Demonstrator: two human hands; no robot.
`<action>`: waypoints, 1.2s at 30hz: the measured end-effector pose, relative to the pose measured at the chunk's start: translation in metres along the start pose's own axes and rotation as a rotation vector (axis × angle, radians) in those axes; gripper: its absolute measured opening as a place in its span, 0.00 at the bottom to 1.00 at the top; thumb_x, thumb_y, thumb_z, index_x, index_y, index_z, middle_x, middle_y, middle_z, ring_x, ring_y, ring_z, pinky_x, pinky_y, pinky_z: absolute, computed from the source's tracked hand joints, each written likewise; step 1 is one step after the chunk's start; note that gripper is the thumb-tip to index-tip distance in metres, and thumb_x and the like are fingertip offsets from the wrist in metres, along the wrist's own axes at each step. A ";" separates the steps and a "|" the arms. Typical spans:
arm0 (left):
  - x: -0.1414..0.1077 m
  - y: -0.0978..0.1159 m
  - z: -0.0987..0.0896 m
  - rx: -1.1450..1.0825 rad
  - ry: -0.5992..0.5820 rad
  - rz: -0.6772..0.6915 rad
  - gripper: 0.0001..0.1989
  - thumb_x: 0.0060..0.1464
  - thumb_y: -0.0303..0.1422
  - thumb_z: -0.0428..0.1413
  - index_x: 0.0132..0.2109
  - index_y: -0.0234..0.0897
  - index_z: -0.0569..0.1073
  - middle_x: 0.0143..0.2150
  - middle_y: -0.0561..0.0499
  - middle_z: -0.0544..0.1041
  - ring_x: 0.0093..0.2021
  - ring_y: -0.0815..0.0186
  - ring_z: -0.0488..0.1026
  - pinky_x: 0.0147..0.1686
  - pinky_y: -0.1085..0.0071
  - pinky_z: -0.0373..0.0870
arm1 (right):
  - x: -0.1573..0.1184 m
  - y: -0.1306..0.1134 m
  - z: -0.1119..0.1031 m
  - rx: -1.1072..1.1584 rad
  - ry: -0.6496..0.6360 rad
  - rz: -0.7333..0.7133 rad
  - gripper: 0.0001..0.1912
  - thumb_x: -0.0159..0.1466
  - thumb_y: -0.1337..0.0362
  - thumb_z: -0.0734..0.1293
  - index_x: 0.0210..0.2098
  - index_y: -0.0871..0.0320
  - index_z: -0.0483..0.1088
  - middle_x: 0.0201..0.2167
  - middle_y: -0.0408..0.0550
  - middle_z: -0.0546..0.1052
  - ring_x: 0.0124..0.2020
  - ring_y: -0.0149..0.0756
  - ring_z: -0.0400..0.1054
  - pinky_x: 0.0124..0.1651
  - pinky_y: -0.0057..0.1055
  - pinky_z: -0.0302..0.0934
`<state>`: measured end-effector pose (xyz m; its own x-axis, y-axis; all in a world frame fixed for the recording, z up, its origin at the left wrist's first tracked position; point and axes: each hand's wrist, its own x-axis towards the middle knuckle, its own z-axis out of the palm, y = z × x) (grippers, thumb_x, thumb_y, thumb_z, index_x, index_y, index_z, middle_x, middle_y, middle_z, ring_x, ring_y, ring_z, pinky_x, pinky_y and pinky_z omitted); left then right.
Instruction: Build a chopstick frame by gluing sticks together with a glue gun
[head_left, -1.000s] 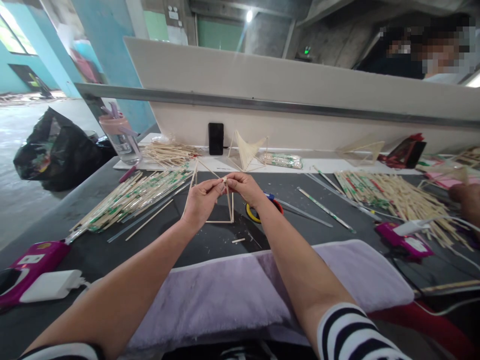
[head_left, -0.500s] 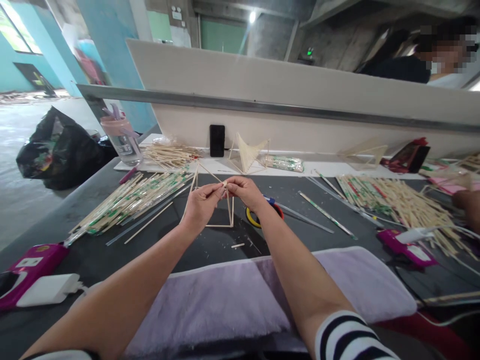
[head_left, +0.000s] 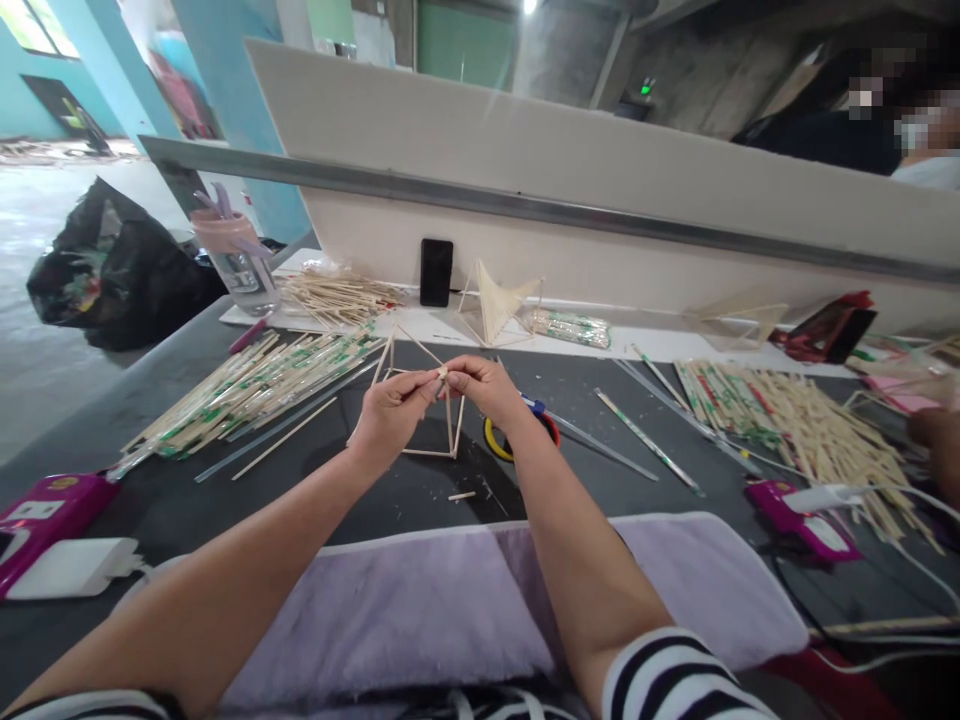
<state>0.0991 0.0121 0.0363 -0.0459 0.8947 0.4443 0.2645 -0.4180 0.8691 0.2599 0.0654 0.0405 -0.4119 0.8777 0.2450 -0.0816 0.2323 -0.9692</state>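
A frame of thin wooden sticks (head_left: pixel 429 453) stands on the dark table in front of me. At its top corner my left hand (head_left: pixel 390 405) pinches the joint, fingers closed. My right hand (head_left: pixel 484 388) pinches the same corner from the other side, so the fingertips of both hands nearly meet. The joint itself is mostly hidden by my fingers. Scissors with yellow and red handles (head_left: pixel 491 438) lie beside my right wrist, partly under the forearm. Below the frame lies a short piece of stick (head_left: pixel 462 496).
Wrapped stick bundles (head_left: pixel 255 390) lie at left, with more sticks (head_left: pixel 795 420) at right. A finished-looking stick model (head_left: pixel 499 305) and a phone (head_left: pixel 436 272) stand at the back. Purple power strips (head_left: pixel 802 522) and a water bottle (head_left: pixel 240 260) flank the area. A lilac cloth (head_left: pixel 420 610) covers the front.
The camera view has shifted slightly. Both hands stay pinched at the frame's top corner, with little visible movement of the frame.
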 end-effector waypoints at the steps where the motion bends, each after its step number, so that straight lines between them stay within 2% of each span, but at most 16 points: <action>1: 0.000 0.000 0.000 -0.004 0.002 -0.007 0.13 0.53 0.38 0.57 0.41 0.36 0.79 0.28 0.52 0.76 0.21 0.74 0.65 0.21 0.78 0.63 | 0.000 0.000 0.000 -0.001 0.004 0.003 0.14 0.53 0.54 0.71 0.33 0.58 0.73 0.25 0.41 0.74 0.27 0.31 0.71 0.37 0.32 0.67; 36: 0.000 -0.002 0.001 -0.028 0.009 0.012 0.12 0.53 0.38 0.57 0.41 0.37 0.80 0.27 0.52 0.75 0.20 0.75 0.65 0.21 0.78 0.64 | 0.001 -0.004 -0.001 -0.001 -0.028 0.011 0.15 0.52 0.53 0.72 0.31 0.58 0.73 0.22 0.40 0.74 0.26 0.31 0.71 0.36 0.32 0.68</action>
<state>0.0996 0.0132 0.0347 -0.0516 0.8881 0.4568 0.2383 -0.4332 0.8692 0.2606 0.0653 0.0449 -0.4378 0.8682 0.2335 -0.0761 0.2230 -0.9718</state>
